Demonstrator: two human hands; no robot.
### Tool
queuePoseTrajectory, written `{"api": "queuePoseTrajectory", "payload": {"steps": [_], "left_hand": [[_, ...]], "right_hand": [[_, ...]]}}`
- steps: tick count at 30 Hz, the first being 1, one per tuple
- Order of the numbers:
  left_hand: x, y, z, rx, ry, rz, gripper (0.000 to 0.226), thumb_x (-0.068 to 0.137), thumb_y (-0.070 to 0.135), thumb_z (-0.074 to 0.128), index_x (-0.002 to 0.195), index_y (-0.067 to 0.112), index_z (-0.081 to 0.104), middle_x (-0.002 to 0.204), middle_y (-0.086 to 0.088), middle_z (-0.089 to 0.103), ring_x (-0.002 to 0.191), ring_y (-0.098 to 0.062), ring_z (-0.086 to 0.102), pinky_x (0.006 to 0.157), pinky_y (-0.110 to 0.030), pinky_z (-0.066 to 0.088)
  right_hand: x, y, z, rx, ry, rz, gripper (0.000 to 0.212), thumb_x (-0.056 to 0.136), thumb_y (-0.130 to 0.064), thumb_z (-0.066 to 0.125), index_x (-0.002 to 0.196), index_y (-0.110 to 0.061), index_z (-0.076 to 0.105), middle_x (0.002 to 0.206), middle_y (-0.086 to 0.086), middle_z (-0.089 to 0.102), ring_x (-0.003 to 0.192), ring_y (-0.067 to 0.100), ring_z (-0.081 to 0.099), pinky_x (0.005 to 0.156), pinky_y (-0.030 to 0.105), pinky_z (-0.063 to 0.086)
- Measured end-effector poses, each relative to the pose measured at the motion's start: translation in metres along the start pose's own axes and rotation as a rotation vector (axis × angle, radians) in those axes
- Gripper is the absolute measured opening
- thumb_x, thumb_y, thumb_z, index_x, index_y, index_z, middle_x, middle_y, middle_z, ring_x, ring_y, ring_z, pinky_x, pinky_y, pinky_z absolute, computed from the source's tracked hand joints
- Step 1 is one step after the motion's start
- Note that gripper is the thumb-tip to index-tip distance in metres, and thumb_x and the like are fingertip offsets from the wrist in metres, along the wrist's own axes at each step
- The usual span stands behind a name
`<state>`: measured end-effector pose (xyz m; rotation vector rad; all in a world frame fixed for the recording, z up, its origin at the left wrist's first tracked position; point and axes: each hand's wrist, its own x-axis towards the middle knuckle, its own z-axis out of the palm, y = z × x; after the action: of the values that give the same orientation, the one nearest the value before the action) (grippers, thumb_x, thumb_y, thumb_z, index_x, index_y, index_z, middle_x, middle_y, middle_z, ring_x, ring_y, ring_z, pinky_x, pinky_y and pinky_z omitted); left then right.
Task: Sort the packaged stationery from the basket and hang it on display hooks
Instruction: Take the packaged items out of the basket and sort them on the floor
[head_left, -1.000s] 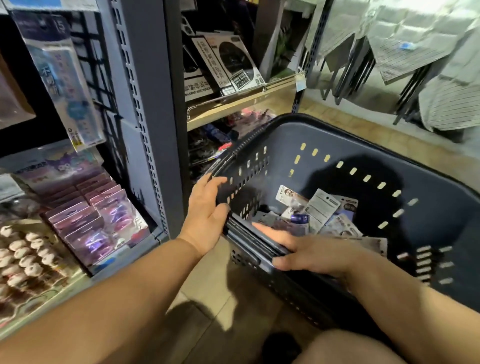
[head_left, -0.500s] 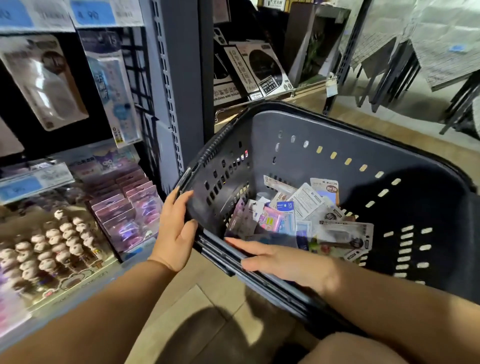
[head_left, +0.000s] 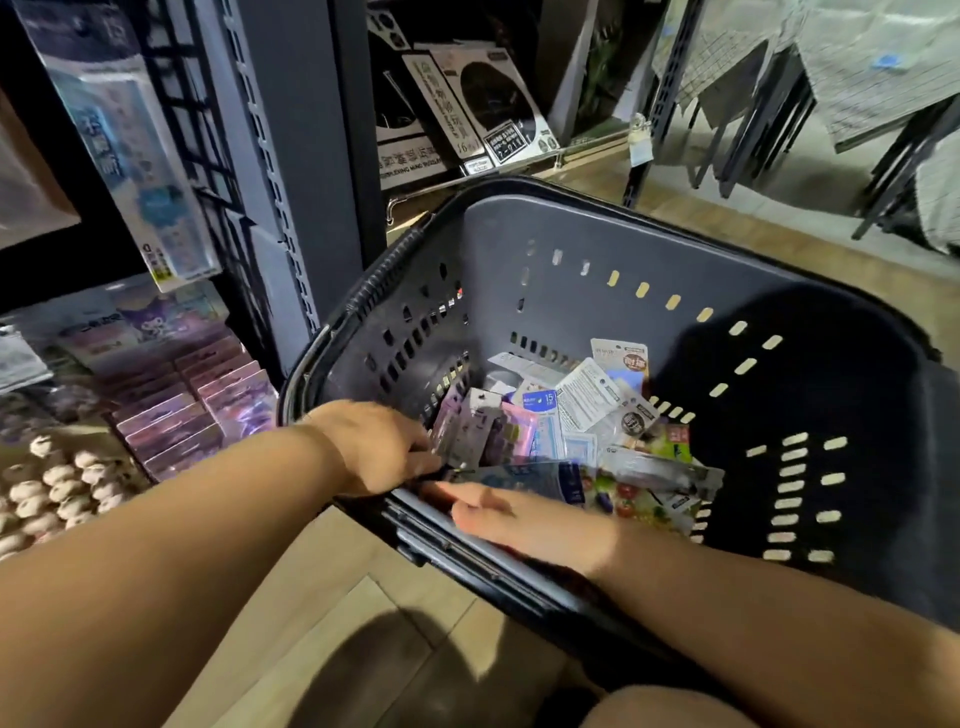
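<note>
Off the rim goes the left hand (head_left: 374, 447), down into the dark grey plastic basket (head_left: 571, 244), fingers at a purple-grey carded packet (head_left: 465, 428) in the stationery heap (head_left: 587, 410). Whether its grip has closed, can't tell. And the right hand (head_left: 524, 519) lies flat on the near rim, grip slack, holding nothing.

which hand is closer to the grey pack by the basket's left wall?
Left. The left hand has its fingertips at the grey pack; the right hand lies on the basket's near rim.
</note>
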<state>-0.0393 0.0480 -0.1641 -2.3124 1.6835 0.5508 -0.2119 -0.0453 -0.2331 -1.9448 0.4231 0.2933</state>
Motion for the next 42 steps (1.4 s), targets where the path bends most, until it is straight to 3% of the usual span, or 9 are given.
{"api": "queuePoseTrajectory", "payload": {"steps": [3,7,11,14,25,28,32,36,42], "left_hand": [[0.005,0.001,0.005,-0.073,0.027,-0.035,0.038,0.094,0.063,0.035,0.116,0.042,0.058,0.125,0.012,0.061,0.115,-0.018,0.055,0.101,-0.037,0.042],[0.001,0.001,0.003,-0.072,0.121,-0.049,0.037,0.093,0.067,0.033,0.114,0.047,0.055,0.122,0.013,0.062,0.114,-0.018,0.056,0.099,-0.036,0.044],[-0.001,0.004,0.001,-0.086,0.076,-0.068,0.038,0.093,0.067,0.032,0.114,0.046,0.055,0.120,0.012,0.063,0.111,-0.018,0.057,0.096,-0.037,0.045],[-0.001,0.005,-0.001,-0.085,0.028,-0.091,0.039,0.093,0.067,0.032,0.113,0.045,0.056,0.117,0.012,0.062,0.108,-0.017,0.057,0.095,-0.037,0.047],[0.001,0.011,-0.008,-0.096,-0.015,-0.115,0.040,0.090,0.070,0.035,0.114,0.045,0.056,0.116,0.013,0.061,0.105,-0.016,0.056,0.093,-0.035,0.046],[0.000,0.012,-0.010,-0.113,0.004,-0.119,0.039,0.089,0.070,0.038,0.112,0.045,0.056,0.112,0.013,0.061,0.102,-0.017,0.056,0.092,-0.036,0.047],[-0.002,0.013,-0.008,-0.098,0.058,-0.126,0.039,0.089,0.070,0.036,0.113,0.045,0.055,0.111,0.013,0.062,0.103,-0.018,0.057,0.091,-0.035,0.048],[-0.003,0.013,-0.008,-0.075,0.070,-0.126,0.041,0.091,0.069,0.034,0.116,0.045,0.055,0.113,0.013,0.063,0.105,-0.018,0.057,0.089,-0.033,0.047],[0.001,0.012,-0.009,-0.083,0.062,-0.131,0.039,0.091,0.069,0.035,0.111,0.043,0.057,0.106,0.010,0.062,0.097,-0.019,0.054,0.090,-0.036,0.048]], "right_hand": [[0.000,0.002,-0.015,-0.149,0.102,0.052,0.047,0.097,-0.051,0.047,0.138,-0.029,0.052,0.132,-0.021,0.052,0.120,-0.002,0.047,0.100,0.014,0.033],[0.007,0.037,-0.076,-0.321,0.431,0.179,0.044,0.087,-0.036,0.070,0.127,-0.019,0.063,0.133,0.002,0.060,0.120,0.012,0.055,0.102,0.025,0.042],[-0.008,0.069,-0.133,-0.908,0.511,0.621,0.089,0.067,-0.050,0.079,0.142,-0.026,0.036,0.144,0.004,0.038,0.132,0.026,0.039,0.103,0.043,0.036],[-0.019,0.101,-0.145,-0.876,0.450,0.770,0.107,0.065,-0.055,0.081,0.146,-0.025,0.018,0.148,0.007,0.022,0.132,0.031,0.034,0.101,0.048,0.039],[-0.012,0.066,-0.172,-0.786,0.282,0.664,0.072,0.065,-0.034,0.084,0.130,-0.027,0.053,0.127,0.003,0.058,0.108,0.021,0.057,0.087,0.030,0.050],[0.011,0.056,-0.165,-0.968,0.302,0.558,0.025,0.088,-0.014,0.060,0.112,-0.020,0.057,0.123,0.009,0.058,0.105,0.025,0.055,0.078,0.027,0.045],[0.043,0.069,-0.162,-1.278,0.329,0.577,0.033,0.100,-0.024,0.046,0.132,-0.019,0.048,0.139,0.004,0.043,0.131,0.028,0.038,0.110,0.038,0.028],[0.062,0.079,-0.163,-0.958,0.479,0.641,0.083,0.086,-0.030,0.070,0.151,-0.029,0.017,0.155,0.009,0.018,0.138,0.037,0.026,0.108,0.049,0.032],[0.060,0.089,-0.153,-1.035,0.617,0.739,0.047,0.093,-0.010,0.045,0.140,-0.013,0.042,0.136,0.014,0.048,0.122,0.034,0.045,0.098,0.042,0.038]]}}
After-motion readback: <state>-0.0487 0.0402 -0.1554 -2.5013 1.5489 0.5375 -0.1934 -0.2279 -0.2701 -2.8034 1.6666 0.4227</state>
